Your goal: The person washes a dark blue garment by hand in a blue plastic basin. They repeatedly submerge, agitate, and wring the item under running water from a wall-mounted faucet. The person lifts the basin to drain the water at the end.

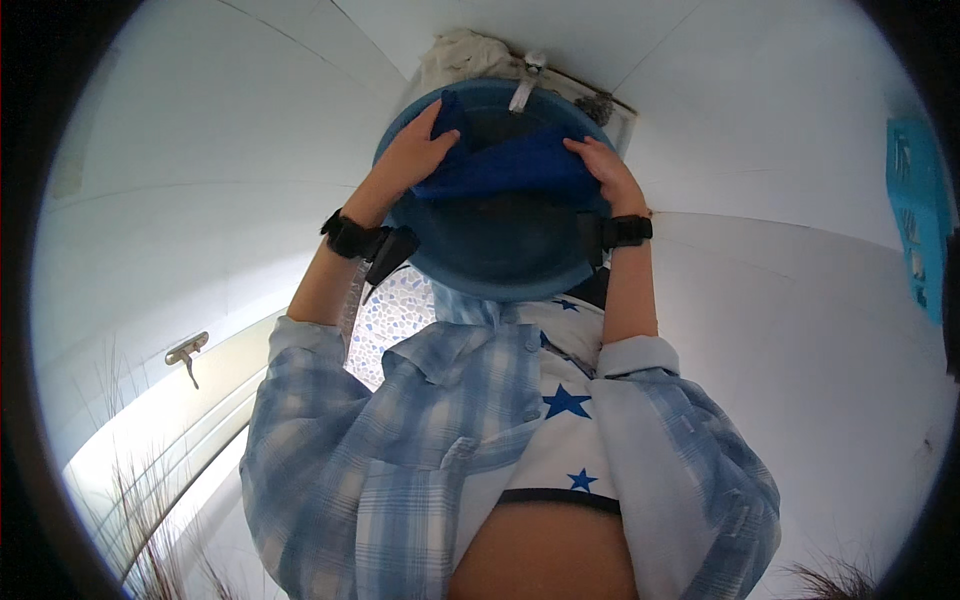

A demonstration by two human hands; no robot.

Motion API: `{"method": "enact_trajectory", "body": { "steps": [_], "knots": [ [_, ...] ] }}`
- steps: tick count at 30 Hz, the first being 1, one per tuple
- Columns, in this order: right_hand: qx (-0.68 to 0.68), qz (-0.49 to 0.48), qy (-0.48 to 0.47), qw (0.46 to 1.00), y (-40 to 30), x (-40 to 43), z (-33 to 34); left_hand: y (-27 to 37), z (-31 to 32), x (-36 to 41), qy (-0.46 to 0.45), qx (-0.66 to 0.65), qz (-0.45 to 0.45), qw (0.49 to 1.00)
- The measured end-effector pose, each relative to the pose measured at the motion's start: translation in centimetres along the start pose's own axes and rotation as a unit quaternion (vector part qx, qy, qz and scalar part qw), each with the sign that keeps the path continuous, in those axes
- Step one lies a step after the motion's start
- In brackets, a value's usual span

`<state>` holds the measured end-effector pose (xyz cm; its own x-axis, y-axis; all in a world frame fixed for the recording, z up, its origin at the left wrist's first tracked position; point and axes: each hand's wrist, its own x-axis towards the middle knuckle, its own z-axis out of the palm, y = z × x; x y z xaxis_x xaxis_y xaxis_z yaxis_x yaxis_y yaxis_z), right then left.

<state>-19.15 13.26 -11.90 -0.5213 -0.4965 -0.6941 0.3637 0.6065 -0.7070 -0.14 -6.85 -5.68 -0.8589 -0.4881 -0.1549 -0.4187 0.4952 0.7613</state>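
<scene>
A round blue plastic basin stands before me, with a dark blue cloth spread across its far half. At the basin's upper left, my left hand grips one end of the cloth between thumb and fingers. The other end is in my right hand, at the right side of the basin; its fingertips rest on the cloth. Between the hands the fabric hangs in a loose band. Black straps with dark devices sit on both wrists. The basin's contents under the cloth are too dark to tell.
A tap reaches over the basin's far rim. Behind it lie a pale crumpled cloth and a dark scrubber-like thing on a ledge. A turquoise plastic basket hangs on the right wall. At left is a window handle.
</scene>
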Motion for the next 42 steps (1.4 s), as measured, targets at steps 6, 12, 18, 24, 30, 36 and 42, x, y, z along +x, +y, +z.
{"method": "enact_trajectory", "body": {
  "steps": [6, 12, 18, 24, 30, 36, 42],
  "knots": [
    [0.046, -0.077, 0.016, 0.996, 4.4, 3.5, 1.3, -4.2, 4.3, 2.4, -0.08, -0.259, -0.252, 0.929],
    [-0.06, -0.209, -0.014, 0.976, 9.0, 3.6, 2.6, -5.1, 7.4, 3.7, -0.099, -0.347, -0.281, 0.889],
    [0.07, -0.156, -0.032, 0.985, 11.3, 4.1, 5.1, -7.5, 9.7, 4.2, -0.16, -0.183, -0.25, 0.937],
    [0.31, 0.033, 0.088, 0.946, 7.6, 5.1, 7.7, -12.4, 11.8, 5.1, -0.21, -0.148, -0.332, 0.908],
    [0.239, -0.091, 0.222, 0.941, 8.2, 6.2, 6.4, -6.1, 9.6, 5.0, -0.069, -0.363, -0.165, 0.915],
    [0.03, -0.072, 0.215, 0.973, 9.2, 6.6, 7.9, -9.3, 10.9, 5.1, -0.089, -0.36, -0.111, 0.922],
    [0.041, 0.07, 0.107, 0.991, 10.7, 7.6, 6.1, -10.2, 11.8, 4.7, -0.3, -0.13, -0.228, 0.917]
  ]
}}
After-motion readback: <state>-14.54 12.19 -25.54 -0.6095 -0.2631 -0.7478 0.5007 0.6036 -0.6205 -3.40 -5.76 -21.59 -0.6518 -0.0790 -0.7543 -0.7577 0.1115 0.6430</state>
